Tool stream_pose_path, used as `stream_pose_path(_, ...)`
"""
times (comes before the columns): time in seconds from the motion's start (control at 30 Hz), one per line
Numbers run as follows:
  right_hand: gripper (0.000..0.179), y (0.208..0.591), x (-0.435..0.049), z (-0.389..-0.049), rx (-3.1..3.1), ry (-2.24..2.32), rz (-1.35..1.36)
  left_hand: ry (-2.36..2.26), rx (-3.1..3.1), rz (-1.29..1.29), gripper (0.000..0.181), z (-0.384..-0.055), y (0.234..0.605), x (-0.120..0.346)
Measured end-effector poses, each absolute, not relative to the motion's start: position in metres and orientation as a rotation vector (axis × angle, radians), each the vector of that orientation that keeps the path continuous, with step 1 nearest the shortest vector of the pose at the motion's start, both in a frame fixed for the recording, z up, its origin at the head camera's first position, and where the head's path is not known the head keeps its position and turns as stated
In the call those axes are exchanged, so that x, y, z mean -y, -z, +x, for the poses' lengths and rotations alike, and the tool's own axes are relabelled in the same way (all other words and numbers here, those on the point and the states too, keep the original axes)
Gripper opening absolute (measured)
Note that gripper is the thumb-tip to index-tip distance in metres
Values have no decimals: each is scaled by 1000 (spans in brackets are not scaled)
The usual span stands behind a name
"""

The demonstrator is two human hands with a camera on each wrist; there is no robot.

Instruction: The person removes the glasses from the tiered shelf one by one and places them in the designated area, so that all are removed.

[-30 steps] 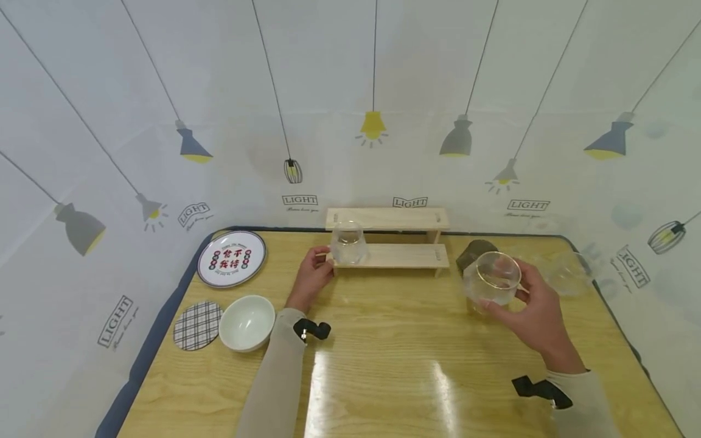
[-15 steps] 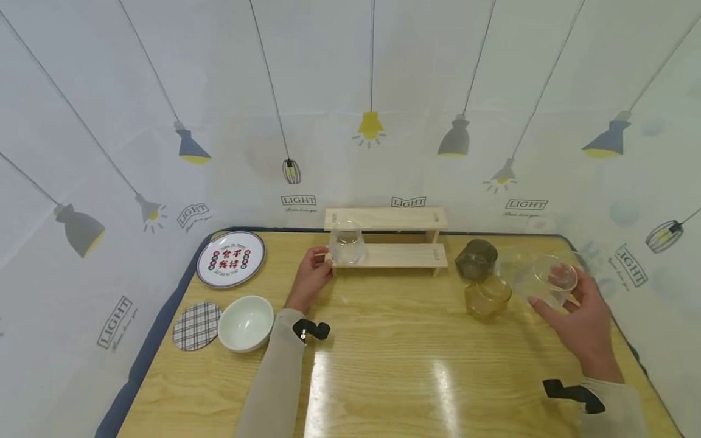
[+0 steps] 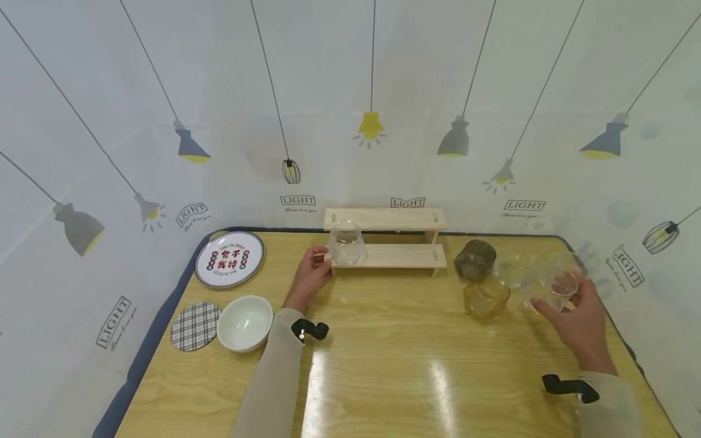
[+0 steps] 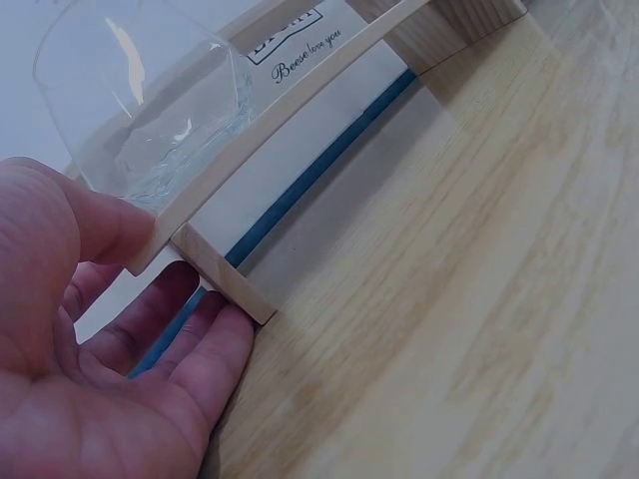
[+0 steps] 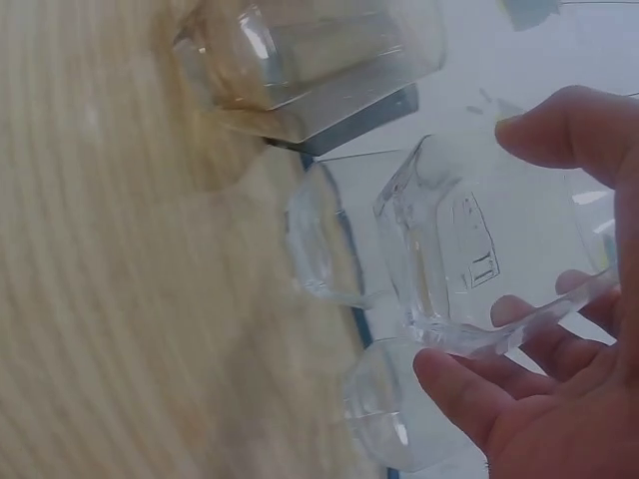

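At the left end of a two-step wooden shelf (image 3: 402, 255), my left hand (image 3: 309, 277) grips the lower board, its thumb on top and fingers curled below by the leg (image 4: 225, 274). A clear glass (image 3: 346, 244) stands on that board just beside the thumb. On the right, my right hand (image 3: 583, 322) holds another clear glass (image 5: 449, 239) between thumb and fingers, tilted, over the table's right side. Two more clear glasses, one (image 5: 324, 230) and another (image 5: 384, 409), show behind it in the right wrist view. An amber glass (image 3: 484, 298) and a smoky grey glass (image 3: 475, 258) stand to its left.
On the left of the wooden table (image 3: 383, 365) are a white plate (image 3: 230, 260) with red lettering, a checked round coaster (image 3: 194, 326) and a white bowl (image 3: 245, 323). A pale cloth wall (image 3: 328, 121) printed with lamps rises behind the table's dark edge.
My right hand has carried its clear glass rightward, uncovering the amber glass, and has hardly moved in the last half second. The left hand stays on the shelf.
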State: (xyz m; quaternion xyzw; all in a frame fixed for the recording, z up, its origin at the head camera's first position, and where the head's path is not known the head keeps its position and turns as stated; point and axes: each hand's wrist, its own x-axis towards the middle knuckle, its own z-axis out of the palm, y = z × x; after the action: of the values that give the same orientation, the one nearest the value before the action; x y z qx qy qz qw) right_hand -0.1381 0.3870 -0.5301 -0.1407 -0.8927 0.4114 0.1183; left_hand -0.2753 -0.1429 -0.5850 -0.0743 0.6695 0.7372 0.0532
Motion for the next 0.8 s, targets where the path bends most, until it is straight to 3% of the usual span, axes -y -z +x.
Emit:
stream_pose_path(0.3,97,554,-388,-143,2724,-1228,-474,-2250,-2031,-229,33,-275,586,143)
stream_pose_path(0.8,110,557,-388,-140,2866,-1198,-456,-2252,-2014,-218,34,-275,585,143)
